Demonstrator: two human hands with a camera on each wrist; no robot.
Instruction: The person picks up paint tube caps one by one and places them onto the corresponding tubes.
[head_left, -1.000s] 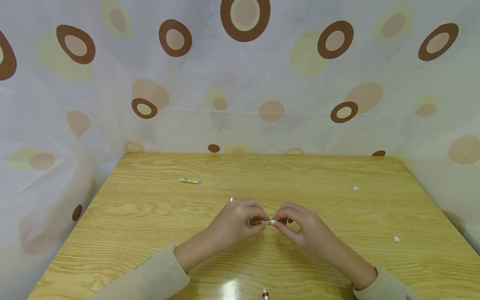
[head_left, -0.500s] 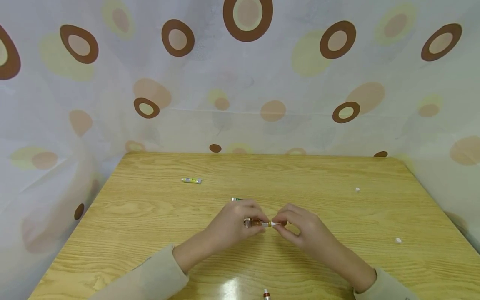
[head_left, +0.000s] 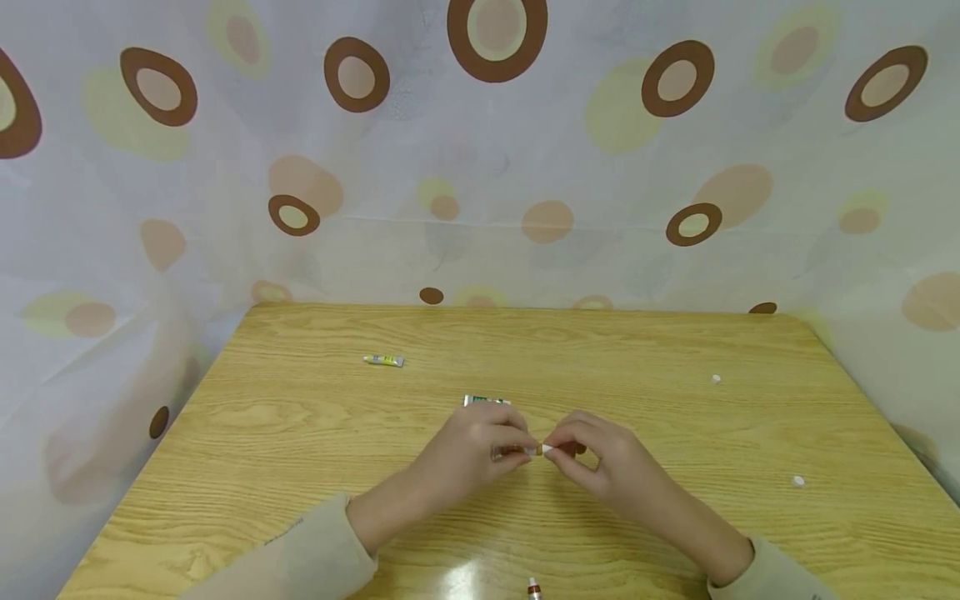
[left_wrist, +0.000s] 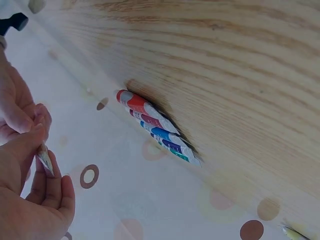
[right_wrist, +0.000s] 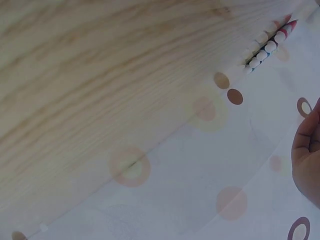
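Note:
Near the middle of the table, my left hand (head_left: 472, 446) pinches a small paint tube (left_wrist: 45, 161) between thumb and fingers. The tube lies sideways, its silvery end showing in the left wrist view. My right hand (head_left: 611, 458) pinches the tube's white cap (head_left: 547, 448) from the other side, fingertips close to those of the left. Most of the tube is hidden by the fingers. Only part of the right hand shows at the edge of the right wrist view. Behind the left hand lies a green-labelled paint tube (head_left: 487, 401), partly covered.
A yellow paint tube (head_left: 384, 361) lies at the back left. Two small white caps (head_left: 716, 379) lie apart on the right. A brown-red-necked tube (head_left: 534, 590) is cut off at the front edge. The left wrist view shows a row of several tubes (left_wrist: 157, 127) side by side.
Both hands have come slightly lower, showing more of the green tube. The held tube has turned between the left fingers, with less of its brown body in sight.

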